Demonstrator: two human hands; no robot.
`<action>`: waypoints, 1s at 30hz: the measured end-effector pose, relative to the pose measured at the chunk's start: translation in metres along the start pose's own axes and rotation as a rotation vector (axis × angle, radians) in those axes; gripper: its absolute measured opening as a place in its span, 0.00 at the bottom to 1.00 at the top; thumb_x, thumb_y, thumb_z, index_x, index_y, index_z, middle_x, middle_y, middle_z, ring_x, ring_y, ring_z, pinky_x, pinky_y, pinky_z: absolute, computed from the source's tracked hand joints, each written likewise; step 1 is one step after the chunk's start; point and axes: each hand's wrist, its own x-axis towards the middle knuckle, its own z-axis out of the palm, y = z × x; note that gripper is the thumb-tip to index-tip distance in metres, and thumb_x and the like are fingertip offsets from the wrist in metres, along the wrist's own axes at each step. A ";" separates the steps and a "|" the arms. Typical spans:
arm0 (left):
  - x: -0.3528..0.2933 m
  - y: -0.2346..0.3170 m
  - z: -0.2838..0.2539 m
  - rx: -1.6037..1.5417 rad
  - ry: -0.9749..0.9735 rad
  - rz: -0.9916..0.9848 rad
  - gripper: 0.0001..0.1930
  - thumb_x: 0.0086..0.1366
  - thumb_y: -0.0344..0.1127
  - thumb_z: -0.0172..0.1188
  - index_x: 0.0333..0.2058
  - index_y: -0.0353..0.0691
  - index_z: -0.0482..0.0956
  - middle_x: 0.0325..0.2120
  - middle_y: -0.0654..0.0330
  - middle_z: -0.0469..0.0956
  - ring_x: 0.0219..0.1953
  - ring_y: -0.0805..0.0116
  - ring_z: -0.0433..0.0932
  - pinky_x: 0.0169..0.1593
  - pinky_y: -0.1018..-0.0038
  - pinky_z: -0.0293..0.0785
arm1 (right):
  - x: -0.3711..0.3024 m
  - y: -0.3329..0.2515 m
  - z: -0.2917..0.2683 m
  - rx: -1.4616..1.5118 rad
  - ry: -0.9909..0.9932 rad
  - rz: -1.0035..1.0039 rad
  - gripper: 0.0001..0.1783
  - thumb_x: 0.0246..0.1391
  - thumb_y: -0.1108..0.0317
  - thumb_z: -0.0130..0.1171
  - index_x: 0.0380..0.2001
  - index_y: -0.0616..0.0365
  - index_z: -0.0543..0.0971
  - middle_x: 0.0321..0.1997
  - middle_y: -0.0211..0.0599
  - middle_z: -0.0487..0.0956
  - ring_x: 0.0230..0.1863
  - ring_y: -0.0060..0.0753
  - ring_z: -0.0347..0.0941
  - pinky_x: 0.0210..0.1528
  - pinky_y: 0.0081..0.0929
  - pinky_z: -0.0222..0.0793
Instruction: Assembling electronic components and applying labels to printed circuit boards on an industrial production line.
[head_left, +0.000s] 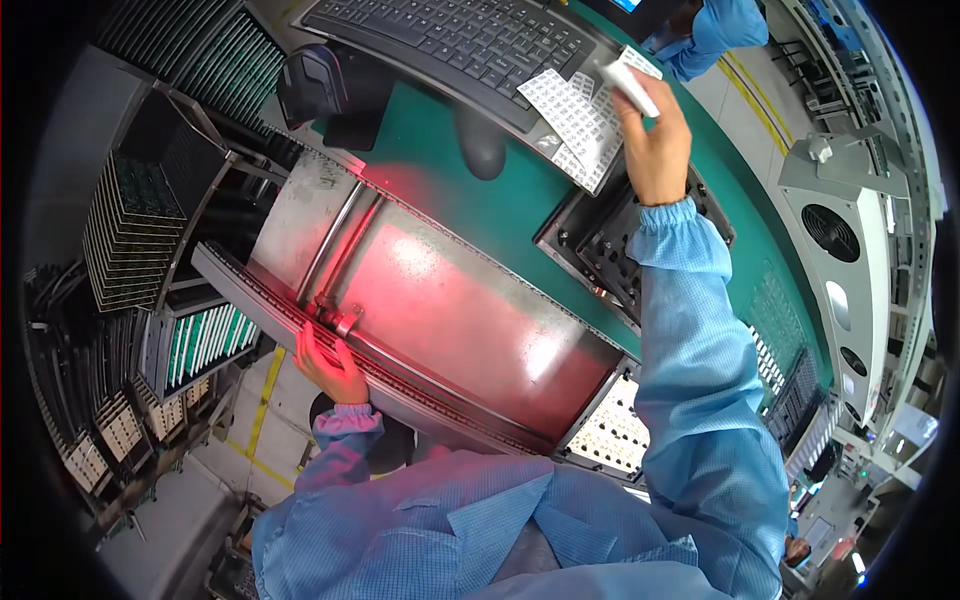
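Note:
My right hand [658, 140] is stretched far out over the green bench top, its fingers wrapped round a small white block-like object [634, 90]. What kind of thing it is I cannot make out. Sheets of small printed labels [578, 115] lie beneath and to the left of that hand, partly over the edge of a black keyboard [450, 45]. My left hand [332, 372], lit red, rests with its fingers extended against the near rail [420, 410] of a metal conveyor [450, 300]. Nothing shows in that hand.
A black fixture [605, 245] sits under my right forearm. Left of the keyboard are a dark scanner-like device [315, 85] and a mouse [480, 145]. Racks of green circuit boards [140, 225] stand at the left. Another person's blue sleeve [725, 40] shows at the far side.

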 end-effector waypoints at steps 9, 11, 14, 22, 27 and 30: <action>0.000 -0.008 0.001 -0.020 0.016 -0.011 0.25 0.61 0.38 0.51 0.56 0.38 0.62 0.55 0.52 0.63 0.60 0.53 0.56 0.63 0.51 0.40 | -0.006 0.013 -0.018 -0.204 -0.306 -0.171 0.20 0.40 0.84 0.45 0.36 0.58 0.79 0.44 0.43 0.76 0.48 0.46 0.70 0.53 0.34 0.63; 0.000 -0.010 0.000 -0.028 0.012 -0.001 0.25 0.61 0.38 0.51 0.56 0.38 0.62 0.55 0.52 0.64 0.60 0.54 0.56 0.63 0.51 0.40 | 0.001 0.010 -0.021 -0.148 -0.262 -0.119 0.17 0.43 0.82 0.47 0.36 0.59 0.79 0.44 0.43 0.77 0.48 0.45 0.70 0.53 0.34 0.63; -0.002 -0.008 -0.003 -0.054 0.015 -0.002 0.25 0.61 0.38 0.51 0.56 0.38 0.62 0.55 0.53 0.64 0.60 0.54 0.57 0.63 0.51 0.40 | 0.014 -0.012 -0.006 -0.014 -0.264 -0.105 0.12 0.50 0.65 0.56 0.37 0.58 0.79 0.42 0.44 0.78 0.46 0.44 0.72 0.52 0.33 0.63; -0.001 -0.007 0.001 -0.024 0.017 -0.019 0.25 0.60 0.38 0.51 0.56 0.39 0.62 0.54 0.53 0.64 0.61 0.53 0.56 0.63 0.50 0.40 | 0.029 -0.033 0.027 -0.432 -0.316 -0.025 0.26 0.41 0.54 0.65 0.42 0.59 0.77 0.38 0.47 0.79 0.40 0.45 0.75 0.44 0.37 0.68; -0.002 -0.010 0.002 -0.030 0.022 -0.008 0.25 0.60 0.38 0.52 0.56 0.39 0.63 0.54 0.53 0.64 0.61 0.53 0.56 0.63 0.49 0.40 | 0.047 -0.047 0.023 0.352 -0.323 0.250 0.15 0.43 0.66 0.67 0.35 0.59 0.78 0.29 0.23 0.78 0.31 0.13 0.71 0.35 0.16 0.69; -0.002 -0.011 0.003 -0.072 0.035 -0.007 0.25 0.60 0.38 0.52 0.56 0.39 0.63 0.54 0.53 0.64 0.61 0.53 0.57 0.63 0.49 0.40 | 0.059 -0.058 0.026 0.426 -0.227 -0.073 0.12 0.44 0.69 0.67 0.33 0.59 0.79 0.29 0.24 0.79 0.32 0.15 0.72 0.36 0.15 0.68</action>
